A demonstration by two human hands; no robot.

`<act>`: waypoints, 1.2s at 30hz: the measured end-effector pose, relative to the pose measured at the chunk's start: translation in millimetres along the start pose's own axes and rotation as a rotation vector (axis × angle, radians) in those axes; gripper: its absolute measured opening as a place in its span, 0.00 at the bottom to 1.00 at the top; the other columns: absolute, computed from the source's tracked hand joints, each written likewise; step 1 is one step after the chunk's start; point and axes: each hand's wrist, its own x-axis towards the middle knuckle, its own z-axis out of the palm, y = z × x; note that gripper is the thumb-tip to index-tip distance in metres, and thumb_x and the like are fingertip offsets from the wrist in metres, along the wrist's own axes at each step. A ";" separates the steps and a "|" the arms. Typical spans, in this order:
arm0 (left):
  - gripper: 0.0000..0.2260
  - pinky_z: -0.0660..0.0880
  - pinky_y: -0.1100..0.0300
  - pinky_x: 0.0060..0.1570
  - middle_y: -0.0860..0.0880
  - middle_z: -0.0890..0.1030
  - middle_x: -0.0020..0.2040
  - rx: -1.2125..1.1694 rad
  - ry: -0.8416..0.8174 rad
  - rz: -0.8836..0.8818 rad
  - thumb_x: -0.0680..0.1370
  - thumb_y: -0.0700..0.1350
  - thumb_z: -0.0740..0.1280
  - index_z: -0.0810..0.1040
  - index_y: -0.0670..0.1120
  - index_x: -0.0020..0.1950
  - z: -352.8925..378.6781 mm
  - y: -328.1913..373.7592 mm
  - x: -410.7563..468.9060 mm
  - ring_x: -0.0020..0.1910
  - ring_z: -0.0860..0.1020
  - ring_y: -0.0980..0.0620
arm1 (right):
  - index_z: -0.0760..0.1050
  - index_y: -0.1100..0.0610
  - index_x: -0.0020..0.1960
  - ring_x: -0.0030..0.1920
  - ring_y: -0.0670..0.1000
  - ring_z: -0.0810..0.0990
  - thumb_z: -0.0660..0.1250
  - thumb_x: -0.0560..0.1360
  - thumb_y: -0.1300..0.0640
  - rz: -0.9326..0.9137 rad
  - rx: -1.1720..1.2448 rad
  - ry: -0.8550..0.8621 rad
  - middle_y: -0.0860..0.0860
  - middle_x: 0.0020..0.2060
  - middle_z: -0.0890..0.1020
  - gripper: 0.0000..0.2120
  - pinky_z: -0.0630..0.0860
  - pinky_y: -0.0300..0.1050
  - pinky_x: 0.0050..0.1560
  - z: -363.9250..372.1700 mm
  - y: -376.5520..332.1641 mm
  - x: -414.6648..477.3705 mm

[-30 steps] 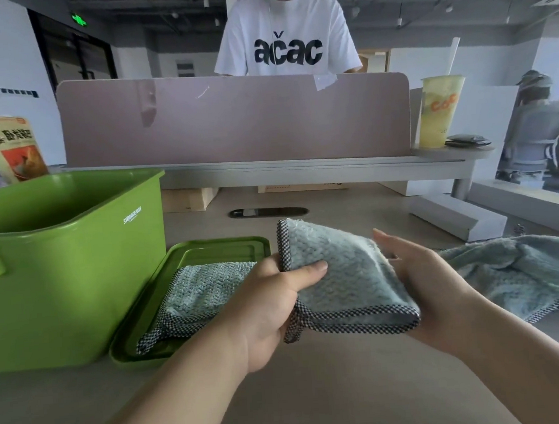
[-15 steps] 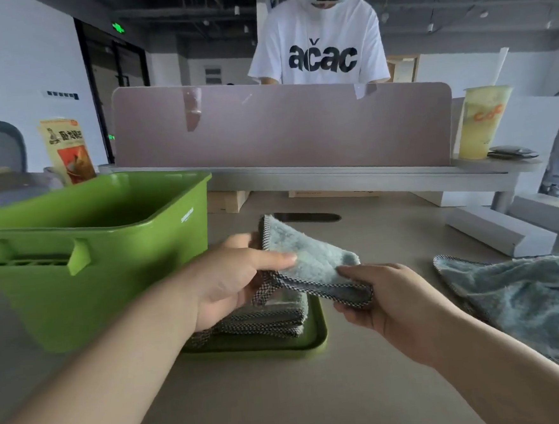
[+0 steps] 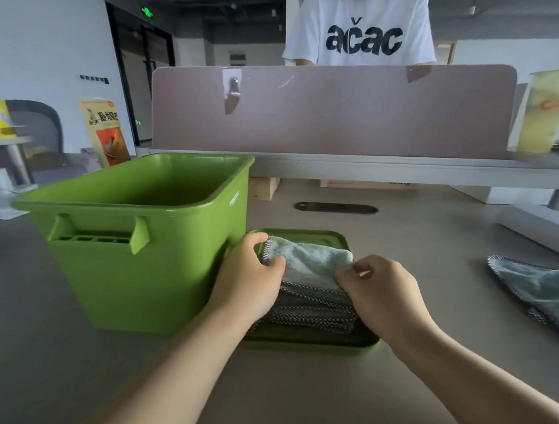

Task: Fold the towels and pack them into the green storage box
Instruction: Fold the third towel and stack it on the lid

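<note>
A folded pale blue towel [image 3: 310, 262] with a checkered hem lies on top of a stack of folded towels [image 3: 314, 308]. The stack sits on the green lid [image 3: 314, 343], just right of the open green storage box [image 3: 141, 241]. My left hand [image 3: 248, 280] pinches the top towel's left edge. My right hand [image 3: 381, 287] pinches its right corner. An unfolded blue towel [image 3: 548, 289] lies on the table at the far right. The box's floor is hidden behind its near wall.
A pink desk divider [image 3: 330, 112] runs across the back, with a person in a white T-shirt [image 3: 361, 24] behind it. A yellow drink cup [image 3: 545, 110] stands at the right, a snack bag [image 3: 105, 131] at the back left. A cable slot [image 3: 335, 208] sits mid-table.
Both hands carried the folded towel left and down, from in front of me onto the stack on the lid. The view turned left, bringing the box nearer the middle.
</note>
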 end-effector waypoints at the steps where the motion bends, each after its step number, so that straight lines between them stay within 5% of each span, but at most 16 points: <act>1: 0.18 0.67 0.69 0.24 0.55 0.74 0.34 0.046 0.007 0.019 0.77 0.45 0.64 0.70 0.53 0.67 -0.9 1.4 -1.1 0.28 0.74 0.54 | 0.78 0.53 0.49 0.41 0.49 0.77 0.65 0.73 0.51 -0.001 -0.008 0.003 0.48 0.42 0.80 0.09 0.66 0.36 0.31 0.5 0.5 -0.2; 4: 0.19 0.67 0.74 0.23 0.58 0.70 0.35 0.141 -0.006 0.043 0.78 0.44 0.62 0.69 0.51 0.69 -1.5 2.5 -3.6 0.28 0.72 0.60 | 0.78 0.52 0.52 0.37 0.41 0.75 0.65 0.73 0.51 -0.001 -0.011 0.011 0.47 0.42 0.80 0.10 0.64 0.33 0.29 0.6 1.2 -1.6; 6: 0.20 0.66 0.73 0.21 0.54 0.76 0.39 0.220 -0.026 0.064 0.78 0.44 0.62 0.68 0.49 0.70 -3.0 2.6 -5.5 0.28 0.72 0.59 | 0.77 0.52 0.53 0.33 0.38 0.74 0.65 0.73 0.50 -0.017 -0.020 0.008 0.46 0.41 0.80 0.10 0.64 0.31 0.26 0.3 1.9 -3.0; 10: 0.20 0.71 0.64 0.50 0.48 0.77 0.62 0.497 -0.022 0.128 0.79 0.48 0.62 0.68 0.47 0.71 -5.3 4.6 -12.6 0.56 0.77 0.50 | 0.75 0.51 0.54 0.31 0.38 0.75 0.65 0.74 0.50 -0.052 -0.031 0.002 0.46 0.39 0.79 0.10 0.66 0.30 0.26 -5.9 -4.0 -10.1; 12: 0.18 0.68 0.62 0.55 0.49 0.75 0.65 0.495 0.035 0.215 0.80 0.48 0.60 0.69 0.47 0.70 -7.1 11.1 -14.0 0.62 0.73 0.50 | 0.75 0.53 0.56 0.41 0.45 0.75 0.64 0.74 0.51 -0.136 -0.077 0.082 0.49 0.45 0.78 0.12 0.65 0.38 0.37 -12.6 -10.5 -9.4; 15: 0.19 0.66 0.58 0.65 0.49 0.70 0.70 0.480 0.056 0.403 0.80 0.42 0.59 0.68 0.46 0.71 -7.6 26.2 3.3 0.69 0.66 0.51 | 0.78 0.54 0.57 0.47 0.49 0.72 0.61 0.77 0.58 -0.307 -0.063 0.154 0.52 0.52 0.76 0.12 0.61 0.34 0.42 -21.9 -36.0 3.3; 20: 0.19 0.60 0.48 0.72 0.44 0.70 0.71 0.681 -0.304 0.379 0.79 0.38 0.55 0.68 0.47 0.70 14.6 22.3 36.4 0.74 0.61 0.43 | 0.76 0.59 0.59 0.58 0.58 0.76 0.55 0.78 0.62 -0.357 -0.386 -0.173 0.57 0.59 0.78 0.15 0.72 0.46 0.54 6.8 -59.1 30.3; 23: 0.21 0.56 0.45 0.73 0.45 0.68 0.71 0.849 -0.439 0.337 0.78 0.41 0.52 0.67 0.48 0.71 25.4 -3.1 46.1 0.74 0.60 0.40 | 0.73 0.56 0.64 0.68 0.58 0.68 0.57 0.77 0.59 -0.306 -0.518 -0.356 0.56 0.65 0.72 0.17 0.67 0.54 0.66 28.5 -43.0 34.1; 28: 0.21 0.59 0.46 0.72 0.46 0.65 0.72 0.837 -0.470 0.319 0.79 0.48 0.53 0.64 0.47 0.72 26.2 -23.4 38.9 0.73 0.59 0.41 | 0.68 0.52 0.68 0.73 0.56 0.58 0.60 0.76 0.48 -0.348 -0.697 -0.442 0.53 0.70 0.66 0.21 0.59 0.59 0.71 45.1 -18.9 36.4; 33: 0.22 0.56 0.48 0.73 0.49 0.53 0.78 0.775 -0.424 0.267 0.82 0.47 0.46 0.54 0.46 0.76 23.4 -26.3 28.7 0.77 0.50 0.49 | 0.64 0.50 0.70 0.71 0.54 0.58 0.56 0.76 0.51 -0.364 -0.688 -0.465 0.51 0.69 0.66 0.22 0.61 0.61 0.69 46.3 -6.3 36.1; 36: 0.22 0.54 0.48 0.73 0.52 0.49 0.79 0.758 -0.433 0.246 0.83 0.48 0.44 0.50 0.47 0.77 22.0 -25.8 24.2 0.77 0.47 0.52 | 0.56 0.47 0.75 0.76 0.53 0.50 0.52 0.78 0.51 -0.350 -0.657 -0.425 0.50 0.76 0.58 0.25 0.54 0.61 0.73 45.4 1.6 32.3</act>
